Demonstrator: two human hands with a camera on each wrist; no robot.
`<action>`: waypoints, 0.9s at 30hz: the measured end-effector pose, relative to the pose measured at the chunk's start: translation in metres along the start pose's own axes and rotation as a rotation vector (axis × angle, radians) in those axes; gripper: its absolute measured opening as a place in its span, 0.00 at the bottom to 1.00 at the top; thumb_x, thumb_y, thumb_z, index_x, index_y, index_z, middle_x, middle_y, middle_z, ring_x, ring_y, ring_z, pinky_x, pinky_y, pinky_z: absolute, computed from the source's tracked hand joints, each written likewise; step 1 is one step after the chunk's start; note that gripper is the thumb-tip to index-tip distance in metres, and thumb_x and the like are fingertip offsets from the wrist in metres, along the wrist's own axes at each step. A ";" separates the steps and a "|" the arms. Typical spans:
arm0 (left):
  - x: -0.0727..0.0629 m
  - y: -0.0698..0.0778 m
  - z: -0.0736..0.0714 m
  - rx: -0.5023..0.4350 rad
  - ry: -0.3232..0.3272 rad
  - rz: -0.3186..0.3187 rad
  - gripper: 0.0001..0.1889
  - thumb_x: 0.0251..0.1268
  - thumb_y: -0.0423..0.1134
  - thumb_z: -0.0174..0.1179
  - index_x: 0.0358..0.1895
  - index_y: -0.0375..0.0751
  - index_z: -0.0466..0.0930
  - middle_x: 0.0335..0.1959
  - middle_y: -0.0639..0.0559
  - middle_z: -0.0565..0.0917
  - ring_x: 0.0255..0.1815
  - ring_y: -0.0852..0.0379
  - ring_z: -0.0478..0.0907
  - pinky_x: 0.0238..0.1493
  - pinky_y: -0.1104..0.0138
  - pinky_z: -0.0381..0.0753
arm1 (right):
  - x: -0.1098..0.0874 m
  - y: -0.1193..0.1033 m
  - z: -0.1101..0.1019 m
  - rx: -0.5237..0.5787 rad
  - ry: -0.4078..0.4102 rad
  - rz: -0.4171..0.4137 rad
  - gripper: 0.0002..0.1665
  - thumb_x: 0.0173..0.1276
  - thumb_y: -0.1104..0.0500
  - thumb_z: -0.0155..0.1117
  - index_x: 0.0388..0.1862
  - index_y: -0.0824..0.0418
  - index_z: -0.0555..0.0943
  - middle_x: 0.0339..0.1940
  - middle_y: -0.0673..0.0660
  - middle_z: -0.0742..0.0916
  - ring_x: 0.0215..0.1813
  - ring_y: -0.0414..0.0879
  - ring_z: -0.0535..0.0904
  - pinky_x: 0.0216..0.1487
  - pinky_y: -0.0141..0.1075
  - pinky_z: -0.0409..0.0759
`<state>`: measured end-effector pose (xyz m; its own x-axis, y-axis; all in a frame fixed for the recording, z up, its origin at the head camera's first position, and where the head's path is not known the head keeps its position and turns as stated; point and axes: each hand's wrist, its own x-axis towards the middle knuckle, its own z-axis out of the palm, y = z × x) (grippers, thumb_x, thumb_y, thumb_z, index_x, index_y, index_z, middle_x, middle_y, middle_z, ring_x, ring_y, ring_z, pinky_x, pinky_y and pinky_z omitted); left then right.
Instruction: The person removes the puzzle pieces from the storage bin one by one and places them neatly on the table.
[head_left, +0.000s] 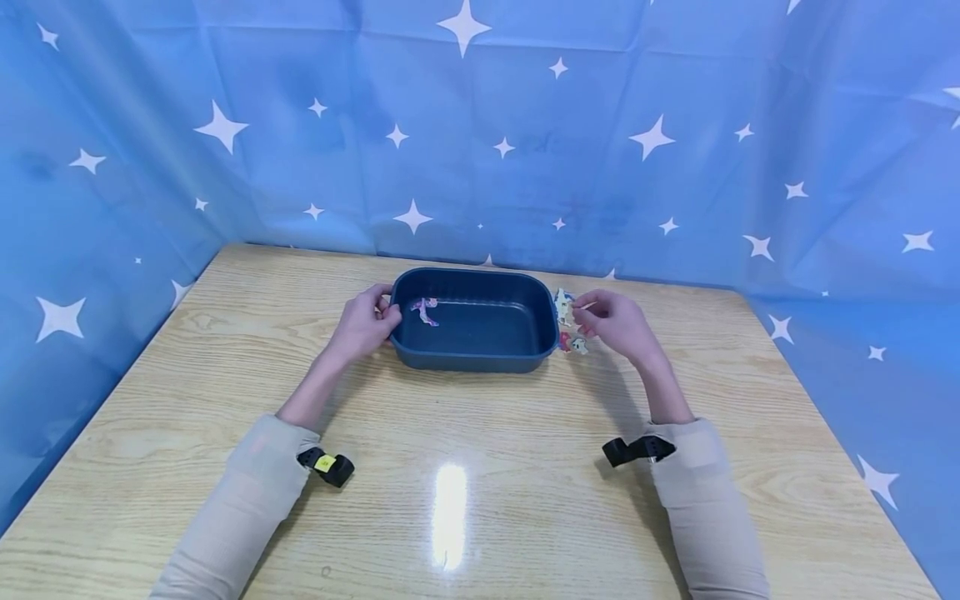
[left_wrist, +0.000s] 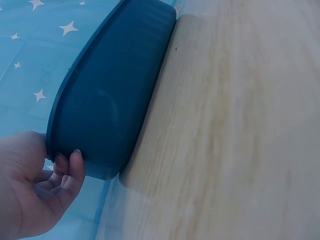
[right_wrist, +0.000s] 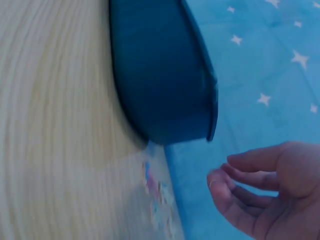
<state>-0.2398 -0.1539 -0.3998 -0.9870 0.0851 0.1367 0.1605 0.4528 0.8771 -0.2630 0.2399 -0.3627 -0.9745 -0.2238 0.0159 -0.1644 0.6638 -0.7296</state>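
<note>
A dark blue rectangular bin point(head_left: 472, 362) stands on the table, seen from its side in the left wrist view. My left hand point(head_left: 365, 322) grips its left rim, thumb over the edge and fingers outside. Inside the bin, toward its left end, is a small purple and pink figure cutout point(head_left: 425, 312). Several small colourful flat cutouts point(right_wrist: 159, 200) lie on the table by the bin's right end, among them a pale one point(head_left: 563, 307). Just right of these hovers my right hand point(head_left: 611, 322), its fingers loosely bent and nothing visible between them in the right wrist view.
The wood-grain table point(head_left: 390, 467) reaches toward me, with a bright light reflection near its front. A blue curtain with white stars point(head_left: 525, 125) hangs behind and at both sides. Each forearm wears a black wrist strap point(head_left: 637, 450).
</note>
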 end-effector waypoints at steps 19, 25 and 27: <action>0.000 -0.001 0.000 -0.012 -0.004 -0.005 0.22 0.70 0.32 0.51 0.66 0.28 0.71 0.32 0.45 0.75 0.24 0.59 0.77 0.24 0.58 0.89 | 0.023 -0.054 0.047 0.142 0.036 -0.129 0.15 0.76 0.62 0.59 0.56 0.69 0.80 0.45 0.69 0.86 0.41 0.63 0.85 0.45 0.46 0.88; 0.000 0.000 0.000 -0.022 -0.002 -0.018 0.22 0.70 0.32 0.52 0.66 0.29 0.72 0.32 0.45 0.75 0.24 0.58 0.77 0.24 0.57 0.89 | 0.033 -0.064 0.072 0.215 0.013 -0.142 0.15 0.75 0.64 0.60 0.55 0.71 0.80 0.43 0.69 0.86 0.40 0.62 0.85 0.45 0.49 0.88; 0.000 0.000 0.000 -0.024 -0.002 -0.021 0.22 0.70 0.32 0.52 0.66 0.29 0.72 0.32 0.45 0.75 0.24 0.58 0.77 0.24 0.56 0.89 | 0.035 -0.067 0.080 0.236 0.012 -0.141 0.15 0.74 0.66 0.60 0.55 0.72 0.80 0.44 0.70 0.86 0.41 0.63 0.85 0.45 0.51 0.88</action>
<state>-0.2400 -0.1544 -0.4001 -0.9900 0.0781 0.1171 0.1395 0.4327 0.8907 -0.2744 0.1309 -0.3681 -0.9465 -0.2929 0.1356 -0.2596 0.4415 -0.8589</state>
